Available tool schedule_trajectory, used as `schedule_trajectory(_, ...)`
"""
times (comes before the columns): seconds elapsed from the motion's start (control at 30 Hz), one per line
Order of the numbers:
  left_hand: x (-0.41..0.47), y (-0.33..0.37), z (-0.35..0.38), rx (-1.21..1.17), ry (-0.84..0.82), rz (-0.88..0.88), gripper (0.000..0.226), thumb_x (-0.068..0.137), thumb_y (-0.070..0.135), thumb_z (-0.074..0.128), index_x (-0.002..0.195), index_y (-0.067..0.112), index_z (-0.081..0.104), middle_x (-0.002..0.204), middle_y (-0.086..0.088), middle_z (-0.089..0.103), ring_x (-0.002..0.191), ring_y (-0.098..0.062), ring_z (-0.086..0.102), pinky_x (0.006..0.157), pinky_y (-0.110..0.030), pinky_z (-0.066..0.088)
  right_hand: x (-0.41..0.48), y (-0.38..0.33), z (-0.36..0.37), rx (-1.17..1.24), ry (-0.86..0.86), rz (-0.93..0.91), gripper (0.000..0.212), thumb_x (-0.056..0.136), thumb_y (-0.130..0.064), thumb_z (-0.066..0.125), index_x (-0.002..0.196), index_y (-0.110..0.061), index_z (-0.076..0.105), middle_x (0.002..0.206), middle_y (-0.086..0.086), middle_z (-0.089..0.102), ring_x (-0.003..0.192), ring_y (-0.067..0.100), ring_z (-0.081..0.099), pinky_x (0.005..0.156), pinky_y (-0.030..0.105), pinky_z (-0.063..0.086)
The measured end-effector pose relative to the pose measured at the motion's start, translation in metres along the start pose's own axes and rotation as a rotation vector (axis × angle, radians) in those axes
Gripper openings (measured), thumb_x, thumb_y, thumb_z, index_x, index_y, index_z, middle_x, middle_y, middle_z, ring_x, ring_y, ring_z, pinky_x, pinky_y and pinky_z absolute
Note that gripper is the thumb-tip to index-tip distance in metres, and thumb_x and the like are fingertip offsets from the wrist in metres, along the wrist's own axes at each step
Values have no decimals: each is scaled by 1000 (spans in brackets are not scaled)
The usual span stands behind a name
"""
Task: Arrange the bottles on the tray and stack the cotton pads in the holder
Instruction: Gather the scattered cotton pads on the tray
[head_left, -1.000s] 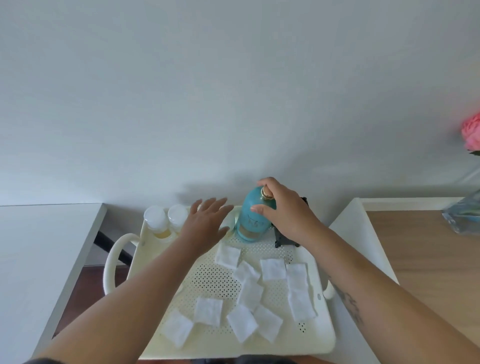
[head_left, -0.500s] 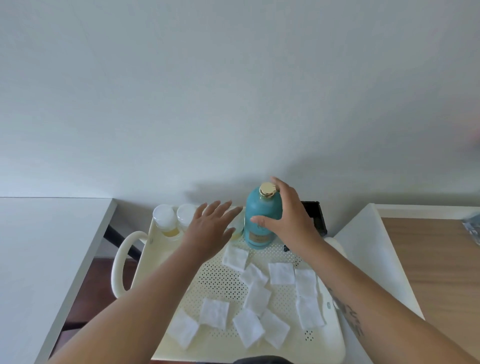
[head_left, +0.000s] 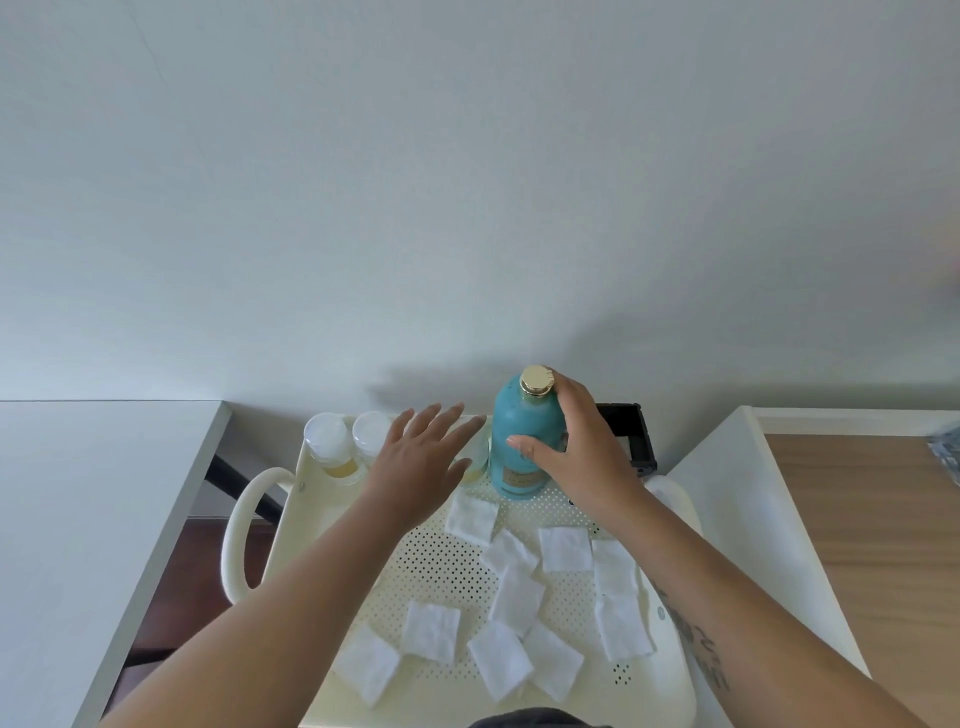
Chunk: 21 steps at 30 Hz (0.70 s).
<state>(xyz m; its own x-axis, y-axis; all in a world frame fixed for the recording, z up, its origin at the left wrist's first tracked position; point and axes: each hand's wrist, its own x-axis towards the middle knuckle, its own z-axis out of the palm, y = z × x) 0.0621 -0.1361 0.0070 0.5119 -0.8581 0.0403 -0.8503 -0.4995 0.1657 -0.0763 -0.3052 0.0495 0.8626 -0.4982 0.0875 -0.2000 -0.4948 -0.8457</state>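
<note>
Right hand wrapped around the teal bottle, thumb across its front, fingers up the right side toward the gold cap. Bottle upright at the far edge of the cream tray, base on the perforated floor. Left hand spread wide and flat, palm down, holding nothing, hovering over the tray's far left part. Two small bottles with clear caps and yellowish liquid side by side at the far left corner, just left of that hand. A third small bottle partly hidden between the left hand and the teal one; whether touched by the fingers, cannot tell. Black holder behind the right hand, at the far right, mostly hidden; whether on the tray or just beyond it, cannot tell. White square pads scattered loose on the tray floor in the near half, several overlapping at the middle and right, one just below the teal bottle's base. Looped tray handle sticking out on the left. White desk to the left, another desk with a wood top to the right. Tattoo on the right forearm.
</note>
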Motion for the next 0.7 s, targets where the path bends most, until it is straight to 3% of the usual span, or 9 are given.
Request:
schedule_trajectory(0.1,-3,0,-2,-36,11,11,61,99,40,48,154,31,23,160,2,30,148,-23,22,121,-43,11,-5,0,3,11,23,27,79,83,-36,73,146,-35,26,145,-14,37,132,-1,37,106,27,40)
schedule_trajectory(0.2,-12,-1,-7,-74,78,24,62,96,36,56,151,22,33,155,-1,39,146,-26,28,120,-44,16,-19,1,9,93,125,67,80,83,-27,74,148,-28,27,143,-12,38,133,3,37,107,29,41)
schedule_trajectory(0.3,-27,-6,-12,-117,145,-3,58,91,31,65,144,18,46,146,-3,51,138,-32,40,112,-48,30,-50,6,27,186,292,56,68,83,-19,74,140,-29,37,129,-28,39,123,-1,47,92,17,49)
schedule_trajectory(0.37,-39,-12,-14,-137,189,-30,51,88,27,69,135,15,55,135,-3,59,128,-34,48,105,-49,40,-74,13,44,139,313,65,53,83,-18,71,128,-30,46,119,-29,43,110,3,53,79,14,52)
schedule_trajectory(0.43,-52,-18,-13,-151,234,-54,39,85,21,72,122,12,63,123,-4,63,117,-33,53,96,-48,46,-89,20,60,48,240,108,32,85,-22,69,111,-32,53,107,-22,48,98,4,54,69,17,49)
schedule_trajectory(0.53,-70,-26,-10,-175,245,-117,27,84,15,73,109,10,65,109,-3,64,105,-31,55,90,-43,48,-90,28,77,-79,66,133,11,89,-25,64,99,-26,60,101,-19,53,92,2,54,72,16,45)
schedule_trajectory(0.7,-98,-44,-1,-245,145,-347,17,90,15,65,107,12,65,108,1,67,104,-24,59,82,-35,49,-71,28,98,-341,-143,114,23,95,-32,55,116,-23,60,116,-13,57,89,11,60,69,29,47)
